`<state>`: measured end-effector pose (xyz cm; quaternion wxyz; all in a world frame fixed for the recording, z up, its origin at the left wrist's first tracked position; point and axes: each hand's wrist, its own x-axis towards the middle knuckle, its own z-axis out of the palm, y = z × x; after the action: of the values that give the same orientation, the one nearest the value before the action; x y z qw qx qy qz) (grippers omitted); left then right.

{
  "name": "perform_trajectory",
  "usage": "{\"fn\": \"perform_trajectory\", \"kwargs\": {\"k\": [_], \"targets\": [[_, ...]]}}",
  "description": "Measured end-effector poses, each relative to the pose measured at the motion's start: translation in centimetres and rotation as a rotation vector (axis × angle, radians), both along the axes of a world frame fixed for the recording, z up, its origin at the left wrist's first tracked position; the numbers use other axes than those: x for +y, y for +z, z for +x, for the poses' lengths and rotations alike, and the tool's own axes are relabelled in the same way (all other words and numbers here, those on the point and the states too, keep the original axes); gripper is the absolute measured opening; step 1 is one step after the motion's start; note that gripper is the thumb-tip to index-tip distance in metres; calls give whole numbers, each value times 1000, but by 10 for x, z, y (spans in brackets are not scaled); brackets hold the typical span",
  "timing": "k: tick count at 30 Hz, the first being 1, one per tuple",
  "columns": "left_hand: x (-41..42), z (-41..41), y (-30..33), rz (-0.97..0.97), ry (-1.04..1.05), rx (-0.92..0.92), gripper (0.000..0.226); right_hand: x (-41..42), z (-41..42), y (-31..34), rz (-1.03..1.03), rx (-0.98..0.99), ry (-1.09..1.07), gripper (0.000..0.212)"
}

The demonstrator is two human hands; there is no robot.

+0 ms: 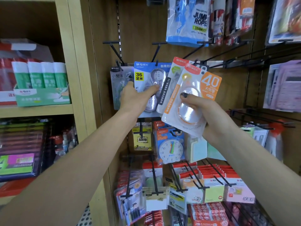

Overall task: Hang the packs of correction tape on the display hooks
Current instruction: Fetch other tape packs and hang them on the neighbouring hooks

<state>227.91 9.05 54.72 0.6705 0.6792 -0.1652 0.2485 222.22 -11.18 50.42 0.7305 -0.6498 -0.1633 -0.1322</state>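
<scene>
Head view, forward and close, facing display hooks (156, 51).

blue pack (147, 74) on hook, left of tilted orange pack (193, 95), clock pack (170, 147) below

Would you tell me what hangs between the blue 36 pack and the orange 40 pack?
In the head view, a white, red-topped pack sits between the blue 36 pack and the orange 40 pack.
</scene>
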Motion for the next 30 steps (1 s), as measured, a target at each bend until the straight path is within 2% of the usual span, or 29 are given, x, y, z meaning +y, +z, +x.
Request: {"fn": "perform_trajectory", "kwargs": {"k": [2,5,9,18,22,25,28,30], "targets": [[-2,0,0,27,56,-11,65,9,-4,8,204,46,-2,37],[-6,-1,-1,82,102,-44,58,13,-9,7,152,26,-12,47],[-6,1,-3,146,190,-91,48,14,-7,8,188,38,-63,45],[6,-3,-12,331,354,-122,70,9,-21,-1,145,-5,-110,35],[-5,-27,-23,473,547,-369,66,4,-34,-6,160,-42,-72,33],[-23,-49,-31,422,322,-407,52,-3,-43,-8,147,-72,-49,25],[-45,-72,-27,282,-84,-149,39,-13,-51,-9,170,-90,36,28],[-57,-77,-26,223,-267,-15,31,-18,-57,-9,180,-104,73,27]]}}
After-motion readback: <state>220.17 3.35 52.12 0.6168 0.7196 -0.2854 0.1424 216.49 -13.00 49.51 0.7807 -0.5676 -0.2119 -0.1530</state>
